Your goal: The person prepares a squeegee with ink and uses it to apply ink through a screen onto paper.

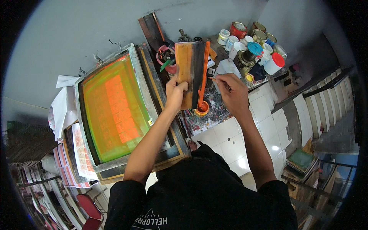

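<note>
My left hand [176, 93] grips a squeegee [184, 63] by its wooden side, thumb across the wood. The squeegee stands upright in view, with a dark strip and a long edge coated in orange ink. Just below its lower end, a small cup of orange ink [201, 109] sits on the stained bench. To the right of the coated edge, my right hand [233, 91] is closed in a pinch on a thin stick [212, 78] pointing toward the squeegee; most of it is hidden by the fingers. The stick appears apart from the squeegee.
On the left lies a framed printing screen [134, 63] with green mesh and an orange printed area. Paint cans and jars, including a red-lidded jar [275, 63], crowd the back right. A pink tub of tools [171, 68] stands behind the squeegee. Stairs [330, 101] rise at right.
</note>
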Demonstrator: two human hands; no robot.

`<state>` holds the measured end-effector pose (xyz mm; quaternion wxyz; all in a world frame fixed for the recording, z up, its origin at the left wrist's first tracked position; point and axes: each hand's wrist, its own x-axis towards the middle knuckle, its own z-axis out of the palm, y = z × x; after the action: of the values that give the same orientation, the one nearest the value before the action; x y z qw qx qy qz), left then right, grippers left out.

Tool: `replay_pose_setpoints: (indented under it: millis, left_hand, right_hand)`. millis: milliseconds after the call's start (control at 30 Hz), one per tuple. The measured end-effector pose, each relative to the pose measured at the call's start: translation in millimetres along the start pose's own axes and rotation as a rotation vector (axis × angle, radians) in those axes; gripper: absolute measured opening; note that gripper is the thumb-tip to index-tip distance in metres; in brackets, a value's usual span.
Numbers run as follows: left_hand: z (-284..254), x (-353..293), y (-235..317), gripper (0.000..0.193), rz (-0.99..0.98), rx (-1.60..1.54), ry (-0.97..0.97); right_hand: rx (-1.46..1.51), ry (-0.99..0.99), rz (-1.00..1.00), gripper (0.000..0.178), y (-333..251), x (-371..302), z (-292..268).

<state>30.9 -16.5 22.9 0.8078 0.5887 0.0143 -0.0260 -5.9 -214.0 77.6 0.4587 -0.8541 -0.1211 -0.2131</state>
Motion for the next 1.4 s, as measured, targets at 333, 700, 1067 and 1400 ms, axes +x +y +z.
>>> replay_pose_setpoints:
  millis: [333,700,1067,1400]
  left_hand:
    - [-2,-8,-2,0.030,-0.014,-0.024,0.059]
    - [-4,-17,-11,0.029,0.052,-0.004,0.092]
    - [1,-32,-10,0.030,0.092,-0.031,0.110]
    - [6,-28,-13,0.033,0.091,-0.053,0.136]
  right_hand:
    - [-0.007,-0.024,-0.120,0.010,15,15,22]
    - [-0.060,-0.047,-0.176,0.012,32,-20,35]
    - [-0.064,-0.028,-0.244,0.011,50,-52,45]
    - [-0.049,-0.047,-0.236,0.009,66,-70,52]
